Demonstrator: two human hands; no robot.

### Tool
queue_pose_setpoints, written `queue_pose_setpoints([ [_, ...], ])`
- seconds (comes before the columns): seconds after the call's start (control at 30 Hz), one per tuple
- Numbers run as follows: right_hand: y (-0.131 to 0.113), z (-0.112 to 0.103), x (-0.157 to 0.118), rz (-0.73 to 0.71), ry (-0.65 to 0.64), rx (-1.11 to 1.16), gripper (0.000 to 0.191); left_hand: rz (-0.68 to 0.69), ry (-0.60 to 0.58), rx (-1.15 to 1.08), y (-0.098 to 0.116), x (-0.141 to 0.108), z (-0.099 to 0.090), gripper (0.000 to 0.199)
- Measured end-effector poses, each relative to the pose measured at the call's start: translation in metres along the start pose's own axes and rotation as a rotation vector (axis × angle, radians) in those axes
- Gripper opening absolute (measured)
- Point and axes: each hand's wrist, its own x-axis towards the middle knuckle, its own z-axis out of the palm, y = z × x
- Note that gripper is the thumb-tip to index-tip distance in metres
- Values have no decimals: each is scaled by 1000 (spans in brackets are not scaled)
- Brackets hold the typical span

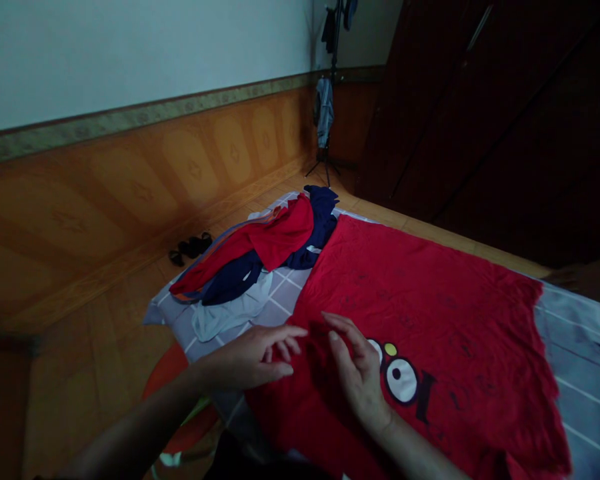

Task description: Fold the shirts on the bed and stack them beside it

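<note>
A large red cloth with a printed cartoon eye lies spread over a bed with a grey checked sheet. Above its left edge hover both hands, a short gap between them. My left hand has its fingers loosely apart and holds nothing. My right hand is likewise empty, its thumb and fingers apart beside the printed eye. Left of the red cloth is a pile of clothes: a red garment, dark blue garments and a pale one.
An orange-red stool stands at the bed's near left. Black shoes lie on the floor by the wall. A coat stand and dark wardrobe are behind. Another person's hand rests at the right edge.
</note>
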Motion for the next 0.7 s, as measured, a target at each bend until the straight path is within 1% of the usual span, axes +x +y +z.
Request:
queue_pose_setpoints([
  [0.03, 4, 0, 1, 40, 9, 12, 22, -5, -19, -21, 0, -1, -2, 44],
  [0.07, 8, 1, 2, 61, -2, 15, 22, -15, 7, -13, -1, -1, -4, 37],
  [0.1, 11, 2, 2, 62, -26, 4, 22, -35, 68, 30, -4, -1, -6, 31],
  [0.17, 14, 4, 2, 16, -95, -63, 22, -94, 205, 201, -10, -1, -8, 25],
  [0.2, 15, 5, 1, -21, -136, -112, 22, -128, 244, 301, -14, -1, -7, 24],
  [0.23, 15, 6, 0, -53, -175, -163, 24, -163, 252, 391, -18, -1, -6, 24],
  [0.3, 12, 8, -3, -87, -237, -252, 28, -207, 197, 488, -24, -3, -2, 30],
  [0.37, 9, 11, -7, -86, -277, -316, 35, -212, 117, 489, -27, -5, 3, 39],
  [0.43, 8, 14, -9, -76, -288, -369, 44, -213, 66, 475, -26, -9, 7, 49],
  [0.53, 8, 19, -7, -79, -283, -424, 53, -196, 42, 491, -19, -16, 6, 64],
  [0.57, 9, 21, -6, -83, -287, -432, 51, -166, 38, 503, -16, -18, 4, 68],
  [0.63, 12, 22, -2, -82, -300, -421, 41, -75, 11, 531, -9, -24, 1, 70],
  [0.67, 13, 22, 1, -71, -303, -400, 35, -34, -6, 553, -6, -27, -1, 66],
  [0.7, 15, 22, 3, -52, -297, -366, 31, -6, -23, 578, -3, -29, -2, 58],
])
